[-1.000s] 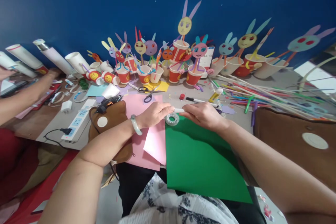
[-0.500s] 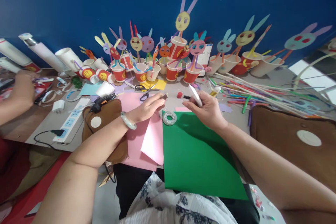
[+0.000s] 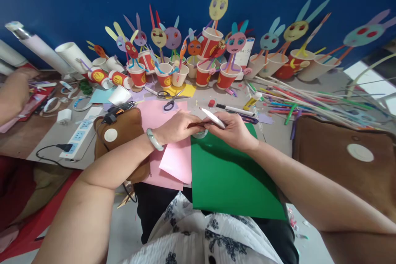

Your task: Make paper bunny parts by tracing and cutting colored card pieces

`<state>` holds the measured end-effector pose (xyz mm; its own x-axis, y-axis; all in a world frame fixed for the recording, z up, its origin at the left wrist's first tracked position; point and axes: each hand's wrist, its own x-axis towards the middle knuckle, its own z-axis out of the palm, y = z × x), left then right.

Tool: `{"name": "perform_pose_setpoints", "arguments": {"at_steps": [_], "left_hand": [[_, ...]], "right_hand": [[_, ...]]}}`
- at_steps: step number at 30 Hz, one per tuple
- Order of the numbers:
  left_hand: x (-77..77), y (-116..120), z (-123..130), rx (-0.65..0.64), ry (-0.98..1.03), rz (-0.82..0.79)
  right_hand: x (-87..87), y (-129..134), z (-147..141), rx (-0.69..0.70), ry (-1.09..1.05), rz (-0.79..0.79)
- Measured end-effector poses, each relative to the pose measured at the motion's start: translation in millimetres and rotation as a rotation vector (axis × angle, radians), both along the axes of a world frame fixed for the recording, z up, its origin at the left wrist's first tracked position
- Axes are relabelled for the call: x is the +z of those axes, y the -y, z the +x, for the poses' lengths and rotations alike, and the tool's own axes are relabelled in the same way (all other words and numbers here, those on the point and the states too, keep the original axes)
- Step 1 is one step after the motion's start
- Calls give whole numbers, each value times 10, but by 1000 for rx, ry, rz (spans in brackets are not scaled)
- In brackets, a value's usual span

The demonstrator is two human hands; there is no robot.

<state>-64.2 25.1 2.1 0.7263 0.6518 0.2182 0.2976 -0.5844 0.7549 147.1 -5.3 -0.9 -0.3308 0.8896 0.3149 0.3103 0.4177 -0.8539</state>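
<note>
My right hand (image 3: 233, 131) is closed around a white marker (image 3: 213, 118), its tip pointing up and left. My left hand (image 3: 176, 127), with a bracelet on the wrist, pinches a small dark brown piece (image 3: 196, 124), perhaps paper; its kind is unclear. The fingers of both hands meet at this piece. Under them lies a roll of tape (image 3: 201, 134), mostly covered. A green sheet (image 3: 235, 181) spreads below my right hand, and pink sheets (image 3: 177, 163) lie under my left forearm and hand. Scissors (image 3: 175, 100) rest open beyond my left hand.
Paper cups (image 3: 228, 77) with paper rabbit figures line the blue wall. Colourful pipe cleaners (image 3: 306, 99) lie at right beside a brown cushion (image 3: 328, 152). A power strip (image 3: 78, 134) and a brown pouch (image 3: 123, 144) are at left. Another person's arm (image 3: 14, 93) reaches in at far left.
My right hand has moved left with the marker and now meets my left hand at the brown piece. The tape roll has become mostly hidden. The whole view has tilted slightly downward.
</note>
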Motion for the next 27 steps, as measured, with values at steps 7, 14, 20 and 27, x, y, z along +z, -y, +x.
{"name": "perform_pose_setpoints", "arguments": {"at_steps": [7, 14, 20, 27], "left_hand": [[105, -50, -168, 85, -284, -48], [179, -67, -264, -65, -478, 52], [177, -78, -306, -136, -424, 103], [198, -83, -267, -139, -409, 105]], "right_hand": [[-118, -205, 211, -360, 228, 129], [-297, -463, 470, -426, 433, 280], [-381, -522, 540, -418, 483, 266], [-318, -475, 513, -432, 467, 308]]}}
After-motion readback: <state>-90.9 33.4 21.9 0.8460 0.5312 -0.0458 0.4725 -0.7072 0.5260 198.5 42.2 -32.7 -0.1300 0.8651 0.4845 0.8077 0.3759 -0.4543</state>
